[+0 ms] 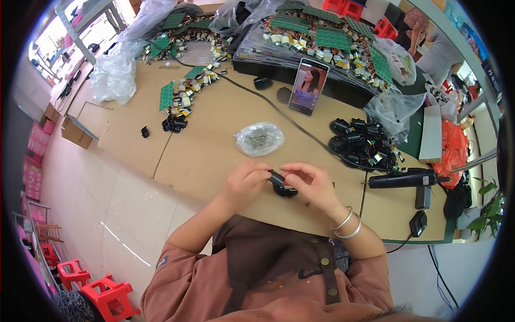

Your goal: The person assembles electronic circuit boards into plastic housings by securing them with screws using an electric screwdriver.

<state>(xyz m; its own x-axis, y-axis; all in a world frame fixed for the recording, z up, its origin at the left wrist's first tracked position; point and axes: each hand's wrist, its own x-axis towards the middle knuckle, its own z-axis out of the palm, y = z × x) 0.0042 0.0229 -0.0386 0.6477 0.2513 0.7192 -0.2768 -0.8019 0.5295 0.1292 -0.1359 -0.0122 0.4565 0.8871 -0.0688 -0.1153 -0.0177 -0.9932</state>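
Over the cardboard near the table's front edge, my left hand (247, 181) pinches the upper left end of a small black plastic part (277, 178). The thumb and curled fingers of my right hand (314, 185) close on its other end, partly covering it. Just below it, another dark rounded piece (285, 191) shows near the cardboard; I cannot tell whether the two are joined. Beyond my hands lies a clear plastic bag (259, 139) with many tiny metal pieces, possibly screws.
A black electric screwdriver (402, 180) lies at the right. Behind it is a heap of black parts (357, 140). A phone (309, 87) stands against a dark tray (343, 80) of green circuit boards (333, 38). A black cable (268, 102) crosses the table.
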